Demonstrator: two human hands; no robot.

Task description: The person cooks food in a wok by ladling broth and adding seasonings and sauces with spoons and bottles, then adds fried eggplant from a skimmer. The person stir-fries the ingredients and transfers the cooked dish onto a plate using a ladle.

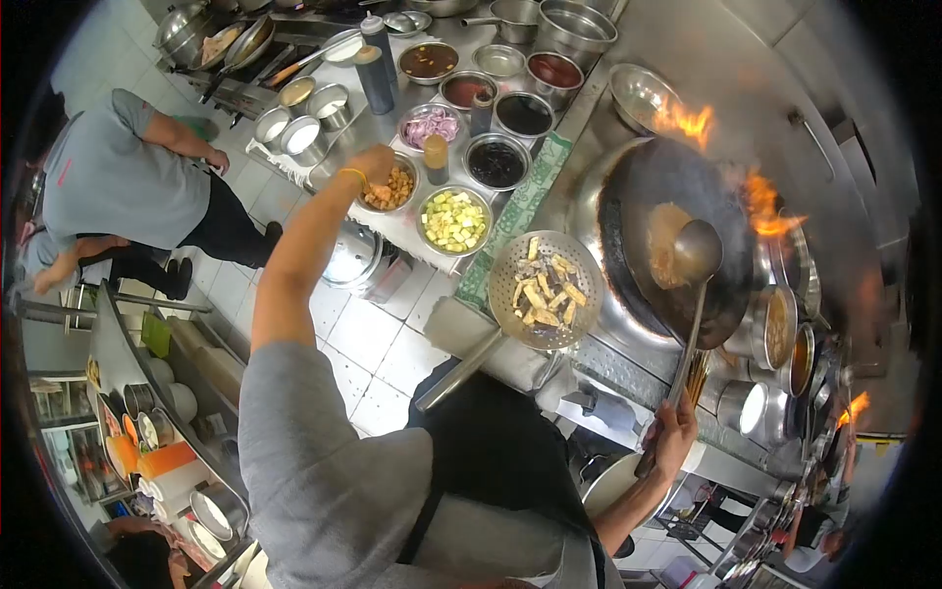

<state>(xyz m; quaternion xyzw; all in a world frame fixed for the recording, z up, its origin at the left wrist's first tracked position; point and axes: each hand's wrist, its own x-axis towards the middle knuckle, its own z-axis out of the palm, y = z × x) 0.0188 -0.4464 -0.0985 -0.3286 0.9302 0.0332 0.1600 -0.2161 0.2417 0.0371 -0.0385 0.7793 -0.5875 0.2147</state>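
My left hand point(373, 164), below a yellow wristband, is at a metal bowl of browned diced pieces point(394, 190). Its fingers look drawn together, and what they hold is hidden. My right hand point(673, 436) is wrapped round the handle of a ladle point(698, 251), whose round bowl rests inside a dark, steaming wok point(638, 196) beside some brown sauce point(668, 236). Fried eggplant-like strips point(549, 294) lie in a perforated strainer point(505, 265) between me and the wok. Next to the diced pieces stands a bowl of pale green cubes point(453, 221).
Flames point(765, 204) rise at the wok's far side. Bowls of sliced onion point(429, 126) and dark sauce point(497, 161), plus squeeze bottles point(374, 79), crowd the side table. A green patterned cloth point(530, 187) lines its edge. A co-worker in grey point(128, 177) stands at left.
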